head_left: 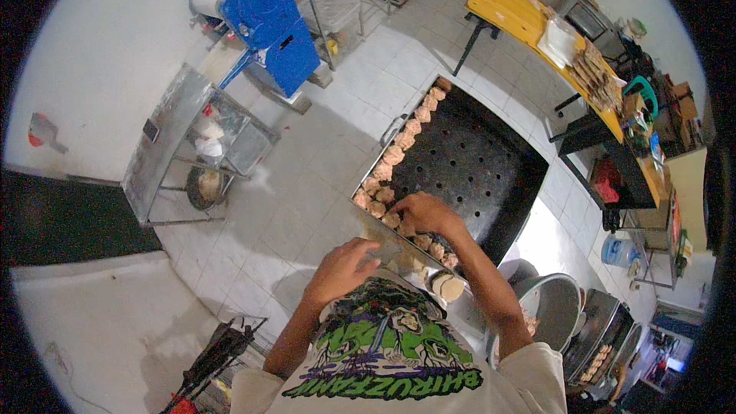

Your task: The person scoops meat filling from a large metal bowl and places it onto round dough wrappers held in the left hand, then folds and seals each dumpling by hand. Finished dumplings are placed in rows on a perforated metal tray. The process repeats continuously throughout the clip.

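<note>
A square black tray (460, 161) with round holes and raised metal edges lies in front of me. Lumpy pinkish dumplings (393, 156) line its left edge and its near edge, two deep at the near left corner. My right hand (429, 215) reaches over the near row, fingers bent down and closed around a dumpling (407, 226) among the others; the fingertips are partly hidden. Just outside the tray's near left edge, my left hand (337, 270) hovers with its fingers apart, holding nothing.
Near the right forearm stands a large grey basin (556, 303), with another tray (598, 337) of dumplings beyond it. A yellow table (529, 19) is at the far right. A metal rack (180, 138) and a blue-covered object (268, 27) stand at the left on the tiled floor (299, 169).
</note>
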Available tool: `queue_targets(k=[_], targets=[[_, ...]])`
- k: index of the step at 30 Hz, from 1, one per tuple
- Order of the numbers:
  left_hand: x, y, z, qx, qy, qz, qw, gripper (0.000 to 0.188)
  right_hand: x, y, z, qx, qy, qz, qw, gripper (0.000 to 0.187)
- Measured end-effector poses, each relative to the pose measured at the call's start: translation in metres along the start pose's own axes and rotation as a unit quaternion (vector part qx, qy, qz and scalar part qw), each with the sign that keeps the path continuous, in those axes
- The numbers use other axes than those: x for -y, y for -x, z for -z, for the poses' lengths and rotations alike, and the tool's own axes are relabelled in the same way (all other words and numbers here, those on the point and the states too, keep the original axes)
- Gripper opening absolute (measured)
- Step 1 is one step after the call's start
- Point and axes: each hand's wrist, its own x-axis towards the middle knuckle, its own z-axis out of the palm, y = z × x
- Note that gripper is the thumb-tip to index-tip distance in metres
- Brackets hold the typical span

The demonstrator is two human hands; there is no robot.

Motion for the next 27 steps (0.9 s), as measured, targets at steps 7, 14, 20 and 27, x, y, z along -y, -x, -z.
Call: queue_targets(k=[7,14,20,27], targets=[[-0.008,0.003,0.011,0.032,-0.022,0.043,0.998,0.042,-0.027,0.039,-0.003,-0.026,-0.023,0.032,0.999,0.037],[0.003,0.003,0.026,0.048,0.01,0.016,0.999,0.059,-0.035,0.075,-0.026,0.063,-0.042,-0.075,0.994,0.04],[0.012,0.0,0.059,0.205,0.01,-0.051,0.977,0.067,-0.03,0.086,-0.028,0.048,-0.038,-0.101,0.993,0.037],[0.027,-0.008,0.051,0.223,0.078,-0.08,0.968,0.054,-0.045,0.141,-0.015,-0.087,-0.11,-0.149,0.979,0.036]])
